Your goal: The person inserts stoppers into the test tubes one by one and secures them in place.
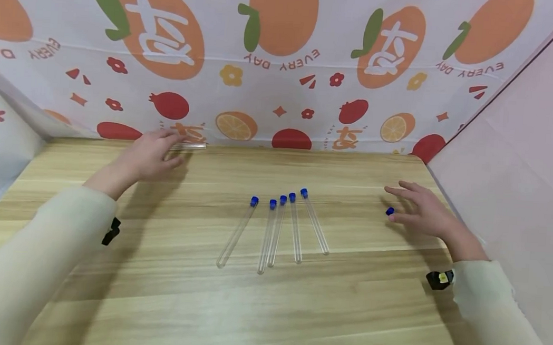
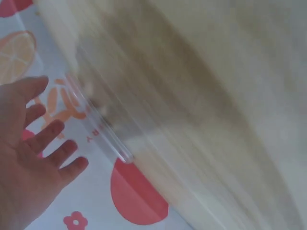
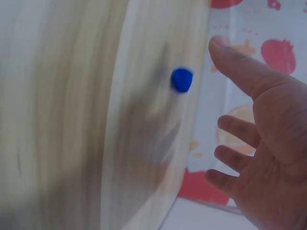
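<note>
At the table's far left edge, a clear test tube (image 1: pixel 189 146) without a cap lies along the backdrop. My left hand (image 1: pixel 151 151) hovers by it with fingers spread; in the left wrist view the tube (image 2: pixel 103 124) lies apart from the fingertips. On the right, a loose blue cap (image 1: pixel 390 211) sits on the wood near the thumb of my right hand (image 1: pixel 421 209), whose fingers are extended. The right wrist view shows that cap (image 3: pixel 182 80) with nothing gripping it. Several clear tubes with blue caps (image 1: pixel 294 231) lie fanned out mid-table.
The wooden table (image 1: pixel 268 314) ends at a fruit-printed cloth backdrop (image 1: pixel 272 93) behind. A pale cloth wall (image 1: pixel 521 134) rises along the right side. Black wrist devices (image 1: pixel 439 280) hang below both sleeves.
</note>
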`<state>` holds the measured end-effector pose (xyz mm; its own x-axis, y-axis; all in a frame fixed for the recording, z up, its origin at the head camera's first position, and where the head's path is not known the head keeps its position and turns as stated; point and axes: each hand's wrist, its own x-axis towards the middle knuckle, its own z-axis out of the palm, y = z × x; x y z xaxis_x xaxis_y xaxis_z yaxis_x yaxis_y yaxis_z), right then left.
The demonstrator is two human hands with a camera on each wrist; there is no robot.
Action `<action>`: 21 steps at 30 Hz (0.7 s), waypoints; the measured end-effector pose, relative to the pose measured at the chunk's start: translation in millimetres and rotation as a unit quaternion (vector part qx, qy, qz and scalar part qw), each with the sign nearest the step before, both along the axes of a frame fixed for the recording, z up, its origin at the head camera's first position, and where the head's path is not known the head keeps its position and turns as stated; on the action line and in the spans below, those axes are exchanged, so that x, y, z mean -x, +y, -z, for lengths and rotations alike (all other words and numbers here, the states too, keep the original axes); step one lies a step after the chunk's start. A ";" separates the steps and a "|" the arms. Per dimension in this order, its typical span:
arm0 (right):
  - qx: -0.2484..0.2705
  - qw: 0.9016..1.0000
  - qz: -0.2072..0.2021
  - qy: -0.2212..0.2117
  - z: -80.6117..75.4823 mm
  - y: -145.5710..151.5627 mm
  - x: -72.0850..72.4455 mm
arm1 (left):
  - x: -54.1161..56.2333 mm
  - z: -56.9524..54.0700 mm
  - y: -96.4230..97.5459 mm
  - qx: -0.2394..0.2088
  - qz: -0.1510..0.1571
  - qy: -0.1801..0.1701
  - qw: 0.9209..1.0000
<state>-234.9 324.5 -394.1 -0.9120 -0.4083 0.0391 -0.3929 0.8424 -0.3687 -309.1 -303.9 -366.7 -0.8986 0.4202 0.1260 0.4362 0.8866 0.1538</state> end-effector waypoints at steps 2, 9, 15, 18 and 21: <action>-0.005 1.000 0.002 -0.018 2.2 6.5 3.0 | 4.2 0.2 -1.5 0.014 -0.002 -0.025 1.000; -0.016 0.998 0.012 -0.052 8.3 21.4 8.1 | 17.3 -0.4 -5.2 0.049 0.005 -0.054 0.997; -0.009 0.998 -0.007 -0.061 14.5 22.9 12.7 | 17.8 0.8 -11.4 0.064 -0.011 -0.083 0.994; -0.004 0.997 0.000 -0.079 14.8 22.8 13.1 | 17.9 2.9 -12.6 0.069 -0.020 -0.096 0.993; -0.003 0.996 0.004 -0.085 15.7 25.6 12.3 | 20.2 5.8 -11.0 0.066 -0.014 -0.091 0.994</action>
